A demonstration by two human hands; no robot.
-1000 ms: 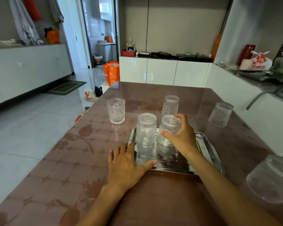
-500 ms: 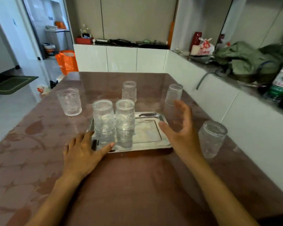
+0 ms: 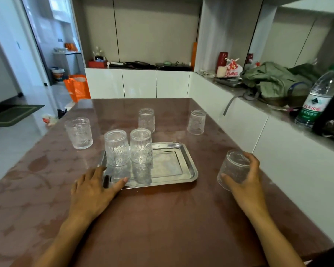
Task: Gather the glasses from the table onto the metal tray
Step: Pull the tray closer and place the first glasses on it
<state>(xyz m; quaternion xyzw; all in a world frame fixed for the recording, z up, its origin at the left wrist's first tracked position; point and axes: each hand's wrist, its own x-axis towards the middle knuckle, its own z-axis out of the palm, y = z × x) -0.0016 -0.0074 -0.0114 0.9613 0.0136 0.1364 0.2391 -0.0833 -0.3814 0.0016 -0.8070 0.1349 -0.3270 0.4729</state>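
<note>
A metal tray [image 3: 178, 169] lies mid-table with two upside-down ribbed glasses side by side at its left end, one [image 3: 116, 148] left of the other [image 3: 141, 146]. My left hand [image 3: 94, 188] rests flat on the table, fingers over the tray's near-left corner. My right hand [image 3: 246, 183] is wrapped around an upside-down glass [image 3: 233, 167] standing on the table right of the tray. Three more glasses stand on the table: an upright one at the left [image 3: 79, 132], one behind the tray [image 3: 147, 120] and one at the far right [image 3: 197, 121].
The brown patterned table [image 3: 162, 218] butts against a white counter on the right holding a water bottle [image 3: 317, 99], a green bag [image 3: 274, 81] and clutter. White cabinets stand behind; an orange bag [image 3: 77, 87] sits on the floor at the left.
My right hand let go of the second glass on the tray, swung right and closed around the glass beside the tray. The camera turned right. My left hand stayed on the tray corner.
</note>
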